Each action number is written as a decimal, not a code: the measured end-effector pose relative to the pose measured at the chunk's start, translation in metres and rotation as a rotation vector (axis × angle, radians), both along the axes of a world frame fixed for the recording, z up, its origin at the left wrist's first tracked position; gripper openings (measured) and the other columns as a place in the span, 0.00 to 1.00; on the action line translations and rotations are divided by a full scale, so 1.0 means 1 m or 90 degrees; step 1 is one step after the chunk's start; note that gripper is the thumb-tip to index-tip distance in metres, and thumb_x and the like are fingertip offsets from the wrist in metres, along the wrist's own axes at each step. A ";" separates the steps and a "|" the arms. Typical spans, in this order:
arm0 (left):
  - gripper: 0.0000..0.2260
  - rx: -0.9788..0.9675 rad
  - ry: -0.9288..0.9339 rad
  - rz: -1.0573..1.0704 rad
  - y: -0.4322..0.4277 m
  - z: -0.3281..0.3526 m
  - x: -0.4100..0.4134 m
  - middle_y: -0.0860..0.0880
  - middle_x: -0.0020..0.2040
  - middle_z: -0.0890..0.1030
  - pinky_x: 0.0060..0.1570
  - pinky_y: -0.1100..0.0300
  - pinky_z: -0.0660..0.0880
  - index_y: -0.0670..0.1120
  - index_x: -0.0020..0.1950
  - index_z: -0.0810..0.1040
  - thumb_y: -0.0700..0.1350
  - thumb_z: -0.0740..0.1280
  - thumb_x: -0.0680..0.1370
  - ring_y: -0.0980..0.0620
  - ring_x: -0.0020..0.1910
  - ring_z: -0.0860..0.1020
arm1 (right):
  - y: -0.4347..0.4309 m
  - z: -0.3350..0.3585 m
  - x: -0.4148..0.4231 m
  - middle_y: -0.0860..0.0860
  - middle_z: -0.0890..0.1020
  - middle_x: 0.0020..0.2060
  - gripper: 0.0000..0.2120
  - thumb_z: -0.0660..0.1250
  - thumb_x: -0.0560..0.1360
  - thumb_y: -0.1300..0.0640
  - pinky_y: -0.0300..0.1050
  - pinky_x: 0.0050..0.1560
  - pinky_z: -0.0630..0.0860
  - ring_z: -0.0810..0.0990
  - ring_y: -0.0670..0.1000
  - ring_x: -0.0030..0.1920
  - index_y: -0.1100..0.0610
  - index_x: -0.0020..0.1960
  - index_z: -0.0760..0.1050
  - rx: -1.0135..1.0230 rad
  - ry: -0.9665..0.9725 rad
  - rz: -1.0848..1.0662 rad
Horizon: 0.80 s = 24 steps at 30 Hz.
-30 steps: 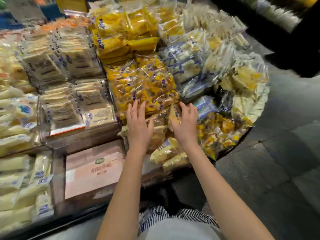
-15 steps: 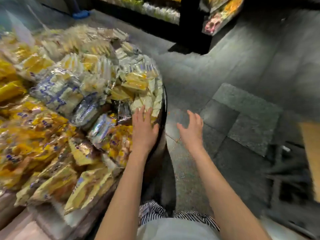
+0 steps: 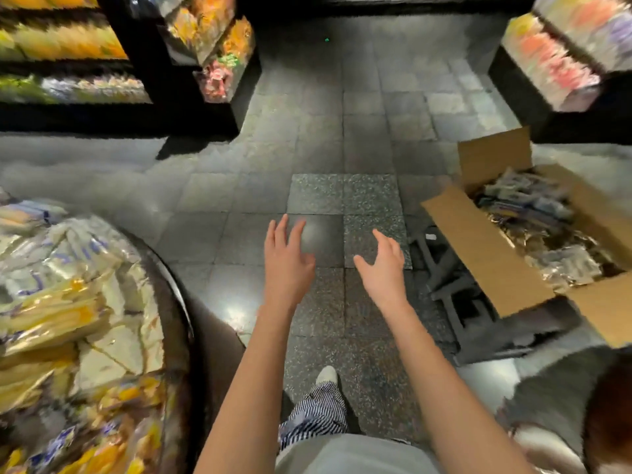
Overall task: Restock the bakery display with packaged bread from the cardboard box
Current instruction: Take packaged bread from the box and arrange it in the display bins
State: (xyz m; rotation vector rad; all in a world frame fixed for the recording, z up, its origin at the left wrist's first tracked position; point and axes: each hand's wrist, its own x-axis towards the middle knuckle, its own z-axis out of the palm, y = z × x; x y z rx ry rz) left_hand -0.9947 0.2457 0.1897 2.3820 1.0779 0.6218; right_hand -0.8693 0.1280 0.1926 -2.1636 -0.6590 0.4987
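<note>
The packaged bread [image 3: 533,206] lies heaped in the open cardboard box [image 3: 485,254] at your right, which rests on a dark slatted stand [image 3: 455,295]. Expect the packs to be light, soft and easily crushed, with slick, crinkly film. Take each by a sealed end or cup it from below rather than squeezing its middle. Your left hand [image 3: 287,261] and right hand [image 3: 381,265] hang over the tiled floor, fingers spread and loose, holding nothing. The round bakery display [image 3: 178,302], piled with yellow packs, stands at your left.
</note>
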 end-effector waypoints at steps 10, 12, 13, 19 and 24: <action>0.25 -0.027 0.016 -0.185 0.051 0.003 0.198 0.40 0.78 0.59 0.76 0.43 0.53 0.43 0.76 0.65 0.42 0.66 0.80 0.38 0.78 0.51 | 0.012 -0.007 0.143 0.55 0.61 0.75 0.30 0.66 0.80 0.53 0.55 0.74 0.60 0.56 0.56 0.76 0.53 0.78 0.58 -0.040 -0.001 -0.196; 0.25 -0.024 0.038 -0.246 0.040 -0.002 0.229 0.40 0.78 0.59 0.76 0.44 0.52 0.44 0.76 0.65 0.43 0.66 0.80 0.39 0.79 0.50 | -0.003 -0.011 0.165 0.55 0.60 0.75 0.30 0.66 0.80 0.54 0.56 0.74 0.62 0.57 0.57 0.76 0.53 0.78 0.58 -0.046 0.025 -0.256; 0.25 -0.022 0.046 -0.274 0.034 -0.005 0.244 0.40 0.78 0.59 0.76 0.44 0.53 0.44 0.76 0.65 0.43 0.66 0.80 0.39 0.79 0.50 | -0.011 -0.012 0.177 0.55 0.60 0.75 0.30 0.66 0.80 0.54 0.56 0.73 0.62 0.58 0.57 0.76 0.54 0.78 0.58 -0.050 0.037 -0.285; 0.26 -0.048 0.090 -0.371 -0.009 -0.025 0.330 0.43 0.79 0.57 0.77 0.47 0.50 0.47 0.78 0.62 0.45 0.65 0.81 0.43 0.79 0.48 | -0.056 -0.026 0.248 0.55 0.60 0.75 0.29 0.65 0.80 0.55 0.54 0.71 0.63 0.60 0.57 0.75 0.53 0.78 0.58 -0.044 0.073 -0.397; 0.26 -0.058 0.114 -0.405 -0.039 -0.038 0.408 0.44 0.79 0.57 0.77 0.45 0.52 0.48 0.78 0.61 0.44 0.65 0.81 0.45 0.79 0.48 | -0.085 -0.036 0.328 0.55 0.59 0.77 0.29 0.65 0.80 0.56 0.52 0.71 0.64 0.59 0.56 0.76 0.53 0.78 0.58 -0.035 0.076 -0.424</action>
